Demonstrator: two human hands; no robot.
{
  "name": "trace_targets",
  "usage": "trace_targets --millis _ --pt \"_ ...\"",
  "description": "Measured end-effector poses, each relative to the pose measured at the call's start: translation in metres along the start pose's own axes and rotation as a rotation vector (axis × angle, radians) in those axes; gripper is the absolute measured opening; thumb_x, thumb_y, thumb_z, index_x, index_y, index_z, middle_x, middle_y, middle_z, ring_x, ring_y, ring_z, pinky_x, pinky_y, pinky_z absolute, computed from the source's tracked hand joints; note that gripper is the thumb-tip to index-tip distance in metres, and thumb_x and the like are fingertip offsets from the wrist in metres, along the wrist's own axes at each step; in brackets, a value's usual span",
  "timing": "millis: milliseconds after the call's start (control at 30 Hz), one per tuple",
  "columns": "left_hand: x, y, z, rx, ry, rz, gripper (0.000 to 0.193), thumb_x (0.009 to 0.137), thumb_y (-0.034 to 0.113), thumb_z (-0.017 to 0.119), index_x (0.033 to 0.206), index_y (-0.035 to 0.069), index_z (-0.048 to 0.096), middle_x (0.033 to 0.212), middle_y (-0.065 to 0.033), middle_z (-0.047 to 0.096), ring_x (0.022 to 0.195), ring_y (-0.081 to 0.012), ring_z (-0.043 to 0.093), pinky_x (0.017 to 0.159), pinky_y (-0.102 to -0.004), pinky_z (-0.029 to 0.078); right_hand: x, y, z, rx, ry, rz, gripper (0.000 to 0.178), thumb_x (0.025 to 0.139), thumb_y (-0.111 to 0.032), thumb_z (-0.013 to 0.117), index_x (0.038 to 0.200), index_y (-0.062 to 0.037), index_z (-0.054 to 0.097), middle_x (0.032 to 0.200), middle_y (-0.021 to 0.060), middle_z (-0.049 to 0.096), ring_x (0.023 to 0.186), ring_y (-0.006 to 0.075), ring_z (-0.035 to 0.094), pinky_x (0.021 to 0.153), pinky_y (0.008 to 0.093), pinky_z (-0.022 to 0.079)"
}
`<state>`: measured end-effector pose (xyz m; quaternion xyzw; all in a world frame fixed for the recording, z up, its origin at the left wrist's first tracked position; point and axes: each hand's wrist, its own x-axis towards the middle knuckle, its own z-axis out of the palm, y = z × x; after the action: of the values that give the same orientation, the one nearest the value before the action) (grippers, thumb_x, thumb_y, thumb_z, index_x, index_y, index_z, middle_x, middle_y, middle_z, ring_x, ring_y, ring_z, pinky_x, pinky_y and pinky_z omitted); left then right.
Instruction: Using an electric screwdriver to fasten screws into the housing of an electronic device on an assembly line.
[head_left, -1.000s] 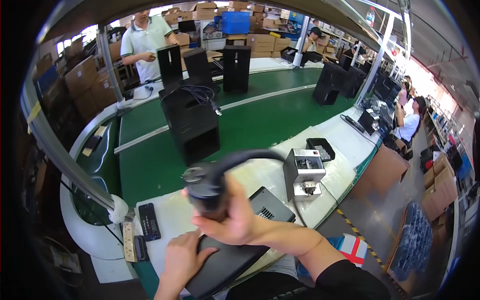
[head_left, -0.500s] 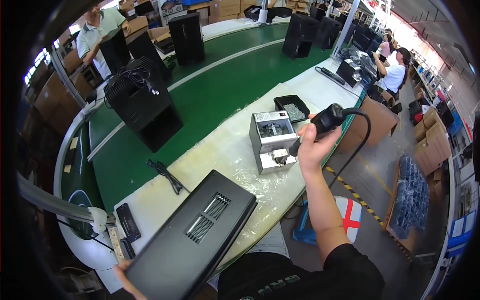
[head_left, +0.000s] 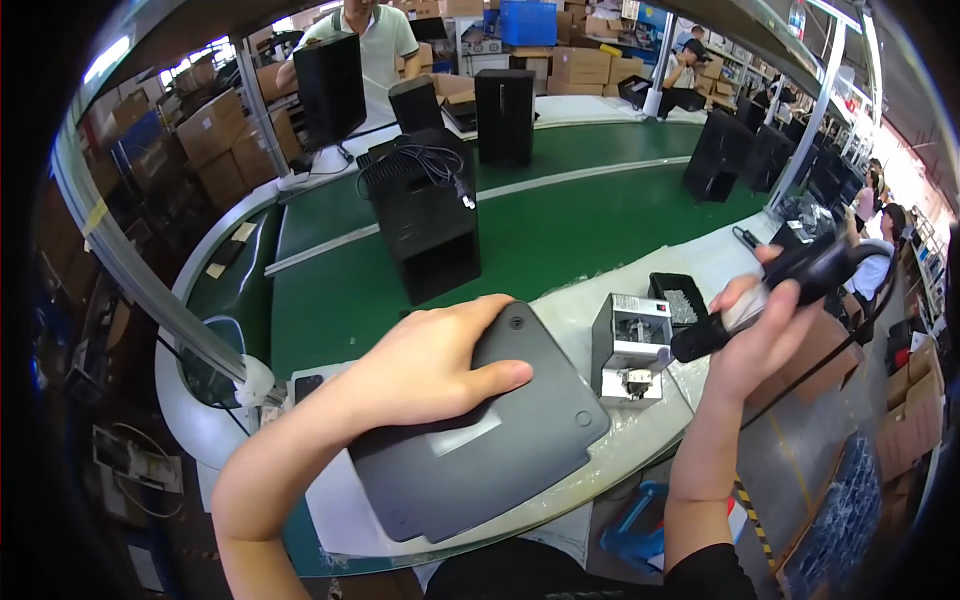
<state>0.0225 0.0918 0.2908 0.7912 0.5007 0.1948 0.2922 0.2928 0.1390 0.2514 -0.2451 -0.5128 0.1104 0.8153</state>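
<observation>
My left hand (head_left: 450, 360) grips the upper edge of a dark grey box-shaped housing (head_left: 480, 480), thumb on its top face and fingers over the far side. That face has round spots near its corners and a pale label. In my right hand (head_left: 765, 330) is a black electric screwdriver (head_left: 705, 338), its tip end pointing left and its cable trailing behind. Below and left of it stands a small metal screw feeder (head_left: 605, 350). Just behind the feeder sits a black tray (head_left: 662, 283) holding many small screws.
Across the green conveyor belt (head_left: 560, 240) stands a black cabinet (head_left: 425, 225) with a coiled power cord on top. More black cabinets (head_left: 505, 115) stand farther back. A person (head_left: 375, 60) handles one at the far left. A metal post (head_left: 150, 280) rises at left.
The housing has turned from its vented face to the labelled one. My left hand has moved from its lower corner to its upper edge. The screwdriver has lifted away from the feeder.
</observation>
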Motion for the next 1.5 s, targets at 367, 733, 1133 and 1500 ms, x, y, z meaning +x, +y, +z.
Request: trace_targets --millis 367,733,1133,1500 --pt "0.033 0.006 0.016 0.035 -0.072 -0.028 0.049 0.083 0.038 0.064 0.11 -0.003 0.056 0.099 -0.0223 0.065 0.096 -0.0355 0.062 0.085 -0.0407 0.047 0.06 -0.048 0.125 0.417 -0.303 -0.15 0.031 0.093 -0.022 0.057 0.107 0.0003 0.041 0.087 0.0119 0.063 0.047 0.0098 0.054 0.043 0.0227 0.044" --pt "0.028 -0.001 0.016 0.072 -0.059 0.016 0.048 0.083 0.036 0.063 0.11 -0.003 0.056 0.098 -0.0228 0.065 0.095 -0.0366 0.061 0.086 -0.0418 0.047 0.037 -0.035 0.149 0.342 -0.436 -0.107 0.031 0.094 -0.021 0.055 0.11 0.0006 0.04 0.092 0.0121 0.06 0.051 0.0111 0.055 0.045 0.024 0.045" --pt "0.024 -0.013 0.022 0.088 0.012 0.071 0.053 0.083 0.037 0.065 0.116 -0.003 0.054 0.102 -0.0226 0.063 0.098 -0.0367 0.06 0.086 -0.0415 0.047 0.042 -0.04 0.144 0.252 -0.398 -0.172 0.026 0.096 -0.022 0.05 0.109 -0.0009 0.042 0.096 0.0144 0.062 0.05 0.0113 0.055 0.044 0.0233 0.045" --pt "0.024 -0.027 0.024 -0.121 0.258 0.301 0.02 0.083 0.011 0.069 0.097 -0.003 0.065 0.096 -0.0154 0.066 0.086 -0.0265 0.065 0.078 -0.0319 0.051 0.039 -0.053 0.145 0.251 -0.367 -0.145 0.027 0.098 -0.026 0.044 0.104 0.0001 0.045 0.098 0.016 0.062 0.049 0.0126 0.054 0.044 0.0254 0.046"
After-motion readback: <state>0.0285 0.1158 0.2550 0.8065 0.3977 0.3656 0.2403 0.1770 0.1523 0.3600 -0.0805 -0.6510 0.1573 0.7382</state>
